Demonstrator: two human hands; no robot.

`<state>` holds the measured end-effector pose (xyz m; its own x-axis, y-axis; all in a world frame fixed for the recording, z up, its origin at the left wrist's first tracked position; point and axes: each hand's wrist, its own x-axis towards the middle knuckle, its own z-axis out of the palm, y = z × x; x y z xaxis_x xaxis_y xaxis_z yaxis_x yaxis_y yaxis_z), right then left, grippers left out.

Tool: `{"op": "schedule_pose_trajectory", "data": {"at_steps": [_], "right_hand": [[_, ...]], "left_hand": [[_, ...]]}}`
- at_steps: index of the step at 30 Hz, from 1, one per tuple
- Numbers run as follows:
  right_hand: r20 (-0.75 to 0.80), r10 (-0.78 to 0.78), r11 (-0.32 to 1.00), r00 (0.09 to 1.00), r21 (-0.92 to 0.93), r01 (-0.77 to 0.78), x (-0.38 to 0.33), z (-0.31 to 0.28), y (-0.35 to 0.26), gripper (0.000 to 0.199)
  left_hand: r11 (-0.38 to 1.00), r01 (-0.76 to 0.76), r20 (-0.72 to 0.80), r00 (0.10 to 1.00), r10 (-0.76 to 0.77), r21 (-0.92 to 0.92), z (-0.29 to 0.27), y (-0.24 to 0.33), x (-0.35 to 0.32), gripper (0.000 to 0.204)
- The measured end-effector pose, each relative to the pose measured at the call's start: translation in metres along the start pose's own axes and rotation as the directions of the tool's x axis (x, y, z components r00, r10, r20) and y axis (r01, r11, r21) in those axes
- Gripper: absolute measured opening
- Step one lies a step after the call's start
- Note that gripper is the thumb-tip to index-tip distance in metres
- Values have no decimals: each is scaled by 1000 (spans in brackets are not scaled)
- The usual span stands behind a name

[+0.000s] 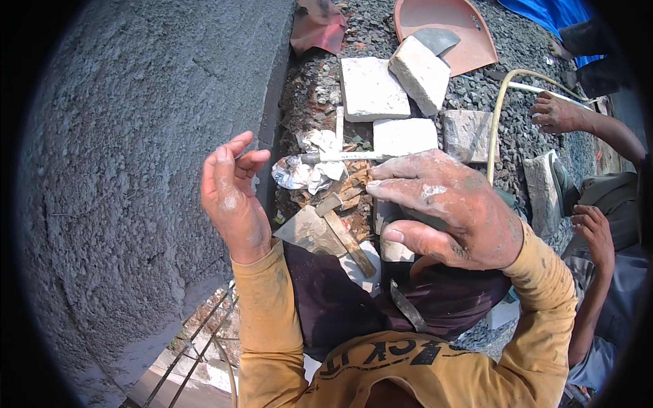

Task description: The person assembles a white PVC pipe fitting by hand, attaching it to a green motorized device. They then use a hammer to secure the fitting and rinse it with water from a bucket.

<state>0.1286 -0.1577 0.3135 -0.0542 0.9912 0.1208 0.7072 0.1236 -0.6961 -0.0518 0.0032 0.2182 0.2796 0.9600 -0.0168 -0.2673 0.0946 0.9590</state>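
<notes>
My left hand (pixel 237 197) is raised beside the rough grey wall (pixel 156 136), its fingers loosely bent and apart with nothing in them. My right hand (pixel 449 211) hovers palm down in front of me, fingers stretched out, thumb apart, and holds nothing. Smears of dried white and grey matter cover both hands. Between them on the ground lies a hammer (pixel 354 245) with a wooden handle, across a flat grey slab (pixel 306 230). A narrow metal blade (pixel 406 307) rests by my dark trousers. Past my right fingertips are a white rod (pixel 343 156) and crumpled wrapping (pixel 313 173).
White stone blocks (pixel 374 88) lie ahead on gravel, near a reddish basin (pixel 469 34). A yellowish hose (pixel 496 122) curves on the right. Another person's hands (pixel 558 113) show at the right. Steel bars (pixel 194 340) stick out low on the left.
</notes>
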Motion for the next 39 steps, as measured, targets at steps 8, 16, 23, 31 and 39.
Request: {"op": "schedule_pose_trajectory", "data": {"at_steps": [8, 16, 23, 31, 39], "right_hand": [[109, 2, 994, 994, 105, -13, -57, 33, -16, 38], [227, -102, 994, 968, 48, 94, -40, 34, -20, 32], [124, -152, 987, 981, 76, 143, -34, 24, -24, 26], [178, -124, 985, 976, 142, 99, -39, 30, -23, 23], [246, -28, 993, 969, 117, -1, -58, 17, -9, 38]], "left_hand": [[985, 50, 128, 989, -72, 167, 11, -30, 15, 29], [865, 63, 162, 973, -164, 497, -7, -52, 33, 27], [689, 23, 243, 927, -286, 724, -14, -80, 40, 26], [162, -512, 527, 730, -435, 843, 7, -196, 29, 37], [-15, -701, 652, 670, -355, 713, 5, -294, 15, 37]]}}
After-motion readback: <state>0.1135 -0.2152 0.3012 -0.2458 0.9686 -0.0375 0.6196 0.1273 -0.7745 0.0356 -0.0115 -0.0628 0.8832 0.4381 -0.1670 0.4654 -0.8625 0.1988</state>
